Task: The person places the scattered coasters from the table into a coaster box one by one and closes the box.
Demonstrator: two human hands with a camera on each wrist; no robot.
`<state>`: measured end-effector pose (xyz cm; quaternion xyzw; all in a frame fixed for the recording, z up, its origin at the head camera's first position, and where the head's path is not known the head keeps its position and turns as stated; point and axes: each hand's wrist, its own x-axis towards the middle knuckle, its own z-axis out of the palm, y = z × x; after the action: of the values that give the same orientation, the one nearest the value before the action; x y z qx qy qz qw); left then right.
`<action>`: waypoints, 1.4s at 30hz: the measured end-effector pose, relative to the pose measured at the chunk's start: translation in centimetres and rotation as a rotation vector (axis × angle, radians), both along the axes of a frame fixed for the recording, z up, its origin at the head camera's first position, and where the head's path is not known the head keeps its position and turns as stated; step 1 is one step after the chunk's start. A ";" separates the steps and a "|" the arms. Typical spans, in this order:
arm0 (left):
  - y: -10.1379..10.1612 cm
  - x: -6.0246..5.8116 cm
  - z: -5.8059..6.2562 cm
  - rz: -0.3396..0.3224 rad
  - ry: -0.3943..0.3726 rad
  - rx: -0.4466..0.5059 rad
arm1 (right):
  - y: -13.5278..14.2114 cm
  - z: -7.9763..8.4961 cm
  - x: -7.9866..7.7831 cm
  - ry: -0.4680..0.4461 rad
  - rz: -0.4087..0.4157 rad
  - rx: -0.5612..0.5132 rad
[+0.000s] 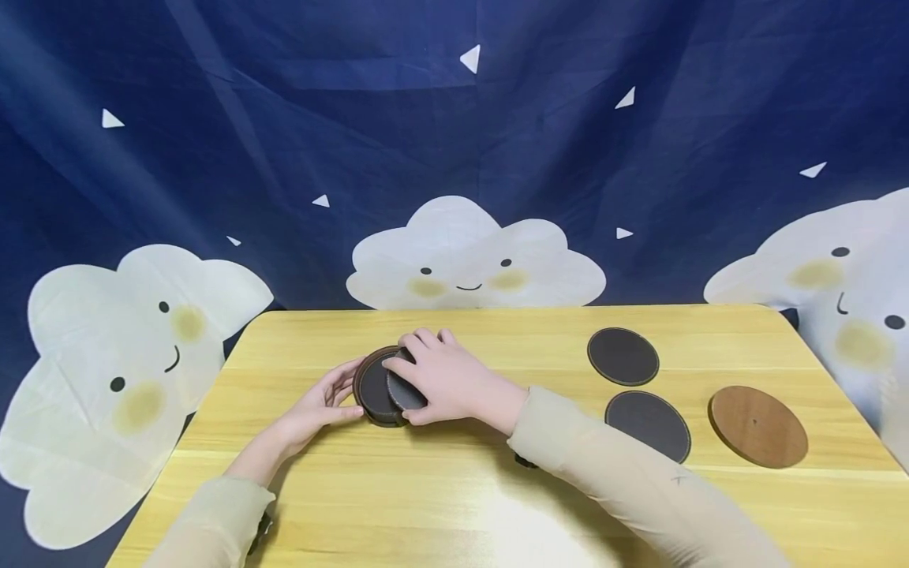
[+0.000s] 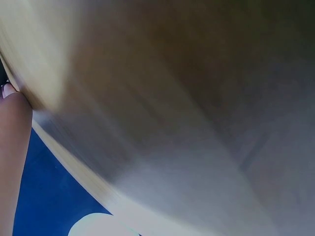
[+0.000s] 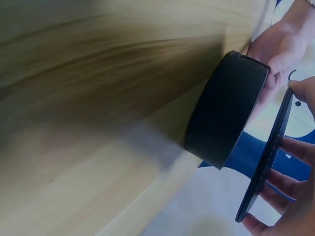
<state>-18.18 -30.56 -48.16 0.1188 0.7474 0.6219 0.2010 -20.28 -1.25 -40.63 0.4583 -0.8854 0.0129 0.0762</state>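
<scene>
A round dark coaster holder (image 1: pixel 374 420) stands on the table, left of the middle. Its curved black side (image 3: pixel 226 108) shows in the right wrist view. My left hand (image 1: pixel 323 410) holds it from the left, thumb at the front and fingers behind. Over the holder's right part, my right hand (image 1: pixel 450 383) grips a thin dark coaster (image 3: pixel 266 157) by its edge, thumb on one side and fingers spread on the other. That coaster is tilted and apart from the holder in the right wrist view. Another dark round surface shows inside the holder.
Two dark round coasters (image 1: pixel 623 356) (image 1: pixel 648 426) lie on the right of the wooden table (image 1: pixel 440 497), the nearer one partly behind my right sleeve. Beside them lies a brown disc (image 1: pixel 758 426) with a small mark at its centre. A blue cloud-print curtain (image 1: pixel 398 134) hangs behind.
</scene>
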 end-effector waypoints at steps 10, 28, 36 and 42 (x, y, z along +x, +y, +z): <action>-0.1 -0.1 -0.1 -0.007 0.016 0.001 | -2.4 0.0 -0.9 0.027 0.014 0.038; -0.2 0.0 -0.1 -0.004 0.008 0.006 | -4.9 -1.5 -1.4 -0.006 -0.007 0.060; -0.2 -0.1 -0.2 0.001 -0.003 -0.001 | -5.4 -2.3 -1.6 -0.021 -0.019 0.047; -0.2 -0.1 -0.2 -0.006 0.007 0.000 | -5.7 -2.7 -1.6 -0.025 -0.026 0.046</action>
<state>-18.32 -30.77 -48.33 0.1233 0.7476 0.6211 0.2003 -21.90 -6.94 -43.38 0.4484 -0.8921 -0.0029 0.0548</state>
